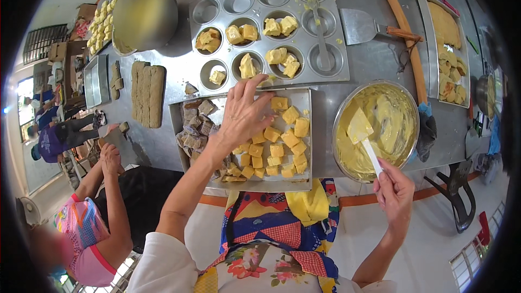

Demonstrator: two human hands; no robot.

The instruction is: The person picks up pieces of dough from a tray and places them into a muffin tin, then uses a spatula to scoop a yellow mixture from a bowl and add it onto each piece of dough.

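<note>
My left hand (247,111) reaches over a shallow metal tray (311,146), its fingertips at the near edge of a muffin pan (203,1). Thumb and fingers look apart, with a yellow smear close by. In the tray lie yellow cake cubes (275,150) and greyish-brown cake pieces (195,130), partly hidden by my hand and forearm. Several of the pan's cups hold yellow pieces (248,68), some with cream on them. My right hand (394,190) grips the white handle of a spatula (360,126), whose cream-coated blade rests in a metal bowl (415,109) smeared with yellow cream.
A cream-coated utensil (320,32) lies across the pan's right cups. Beyond are a wide metal scraper (358,26), a wooden stick (404,38) and a tray of baked pieces (432,54). Brown logs (147,95) and a large pot (172,21) stand left, near another person's hands (110,157).
</note>
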